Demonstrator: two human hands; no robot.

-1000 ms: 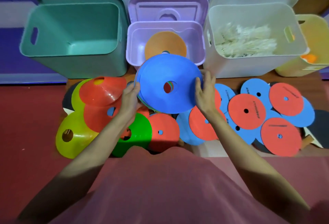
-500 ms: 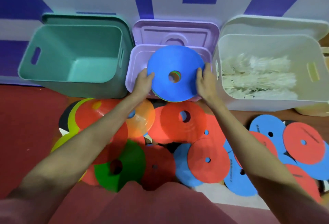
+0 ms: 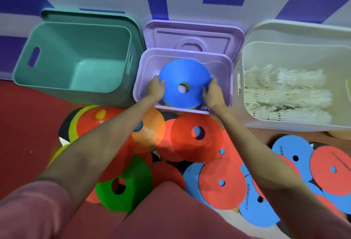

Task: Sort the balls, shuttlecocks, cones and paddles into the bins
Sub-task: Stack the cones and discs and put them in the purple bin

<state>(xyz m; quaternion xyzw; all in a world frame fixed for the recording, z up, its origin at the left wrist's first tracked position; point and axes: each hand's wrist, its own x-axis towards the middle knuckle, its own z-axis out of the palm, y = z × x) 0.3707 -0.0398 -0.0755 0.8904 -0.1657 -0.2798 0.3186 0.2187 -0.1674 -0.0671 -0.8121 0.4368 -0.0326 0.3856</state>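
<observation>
Lowering cone stack (image 3: 185, 83) into purple bin (image 3: 141, 79) | left hand (image 3: 155, 88), right hand (image 3: 213, 91) gripping its edges | next: let go, grab more cones

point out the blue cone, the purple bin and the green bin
blue cone (image 3: 176, 79): head view, its top face left of the hole
purple bin (image 3: 139, 86): head view, its left wall
green bin (image 3: 26, 49): head view, its left wall

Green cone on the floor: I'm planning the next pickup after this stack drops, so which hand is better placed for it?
Probably the left hand. The green cone lies under the left forearm, on the person's left; the right hand would have to cross over.
</observation>
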